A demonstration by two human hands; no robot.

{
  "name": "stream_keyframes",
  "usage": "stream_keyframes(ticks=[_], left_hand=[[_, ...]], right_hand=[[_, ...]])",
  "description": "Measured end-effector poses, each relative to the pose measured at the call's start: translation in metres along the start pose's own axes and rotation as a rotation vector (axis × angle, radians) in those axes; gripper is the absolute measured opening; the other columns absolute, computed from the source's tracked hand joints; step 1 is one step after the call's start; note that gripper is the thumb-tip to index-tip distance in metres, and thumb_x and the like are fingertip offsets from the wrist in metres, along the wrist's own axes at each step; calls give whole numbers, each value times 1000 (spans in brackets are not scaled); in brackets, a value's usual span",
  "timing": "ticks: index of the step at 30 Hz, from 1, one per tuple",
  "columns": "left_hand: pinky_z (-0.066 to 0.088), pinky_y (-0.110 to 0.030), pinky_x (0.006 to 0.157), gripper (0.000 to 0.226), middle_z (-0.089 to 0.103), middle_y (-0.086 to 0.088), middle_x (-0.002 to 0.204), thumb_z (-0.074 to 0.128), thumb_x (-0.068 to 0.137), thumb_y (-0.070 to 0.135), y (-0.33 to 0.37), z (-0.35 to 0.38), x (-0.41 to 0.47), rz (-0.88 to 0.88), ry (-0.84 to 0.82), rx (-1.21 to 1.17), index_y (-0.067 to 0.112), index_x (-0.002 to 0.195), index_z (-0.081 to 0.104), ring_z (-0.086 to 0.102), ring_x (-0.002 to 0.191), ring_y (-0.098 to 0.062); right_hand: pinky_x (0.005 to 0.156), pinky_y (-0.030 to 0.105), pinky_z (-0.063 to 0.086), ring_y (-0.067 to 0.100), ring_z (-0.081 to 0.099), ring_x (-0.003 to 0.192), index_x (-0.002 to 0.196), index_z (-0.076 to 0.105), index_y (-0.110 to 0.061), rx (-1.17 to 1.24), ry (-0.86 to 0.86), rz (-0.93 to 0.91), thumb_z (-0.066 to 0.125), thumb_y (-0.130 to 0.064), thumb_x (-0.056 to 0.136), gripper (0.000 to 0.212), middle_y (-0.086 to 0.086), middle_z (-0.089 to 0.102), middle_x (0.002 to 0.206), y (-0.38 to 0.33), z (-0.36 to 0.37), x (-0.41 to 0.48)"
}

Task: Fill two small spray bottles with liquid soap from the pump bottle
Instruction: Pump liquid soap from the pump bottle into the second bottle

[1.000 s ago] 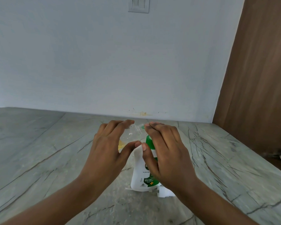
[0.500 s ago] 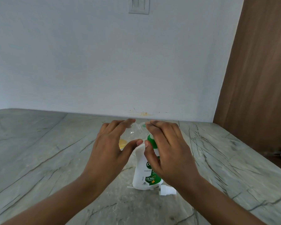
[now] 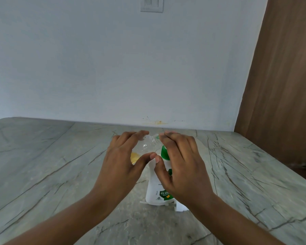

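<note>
A white pump bottle [image 3: 155, 189] with a green label and green collar stands on the marble counter [image 3: 51, 165]. My right hand [image 3: 181, 167] arches over its pump head, fingers across the top and thumb hooked beside the neck. My left hand [image 3: 121, 165] curls around a small clear spray bottle [image 3: 148, 145] held tilted against the pump's spout, with yellow soap [image 3: 135, 158] pooled in its lower end. The bottle's mouth and the spout are mostly hidden by my fingers. A small white spray cap [image 3: 180, 207] lies on the counter by the pump bottle's base.
The counter meets a pale wall [image 3: 113, 76] just behind the bottles, with a yellowish smear [image 3: 155, 122] at the joint. A brown wooden panel [image 3: 281, 85] rises at the right, past the counter's right edge. A switch plate [image 3: 152, 4] sits high on the wall.
Both hands stay on the bottles in the same grips. The view has shifted slightly, so the white cap shows more clearly by the pump bottle's base.
</note>
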State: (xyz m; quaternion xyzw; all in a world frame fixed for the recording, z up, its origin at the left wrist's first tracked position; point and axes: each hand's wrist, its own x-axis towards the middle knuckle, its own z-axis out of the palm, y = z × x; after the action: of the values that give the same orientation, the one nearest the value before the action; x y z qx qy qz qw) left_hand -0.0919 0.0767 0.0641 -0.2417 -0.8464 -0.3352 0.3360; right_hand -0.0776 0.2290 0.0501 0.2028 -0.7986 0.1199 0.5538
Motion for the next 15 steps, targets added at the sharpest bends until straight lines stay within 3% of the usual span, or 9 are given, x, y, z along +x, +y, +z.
stream_keyframes(ticks=[7, 15], left_hand=[[33, -16, 82, 43, 49, 20, 109, 58, 82, 48, -4, 5, -4, -1, -7, 0, 30, 121, 55, 43, 104, -4], [31, -10, 81, 45, 50, 20, 109, 58, 79, 45, -2, 3, -4, -17, -17, -4, 30, 121, 55, 44, 105, -3]], right_hand=[[73, 17, 45, 18, 50, 100, 109, 66, 0, -53, -15, -11, 52, -25, 85, 38, 10, 64, 103, 1, 0, -4], [72, 20, 47, 18, 51, 97, 109, 65, 0, -25, -27, -27, 51, -26, 86, 38, 10, 64, 102, 4, -2, -1]])
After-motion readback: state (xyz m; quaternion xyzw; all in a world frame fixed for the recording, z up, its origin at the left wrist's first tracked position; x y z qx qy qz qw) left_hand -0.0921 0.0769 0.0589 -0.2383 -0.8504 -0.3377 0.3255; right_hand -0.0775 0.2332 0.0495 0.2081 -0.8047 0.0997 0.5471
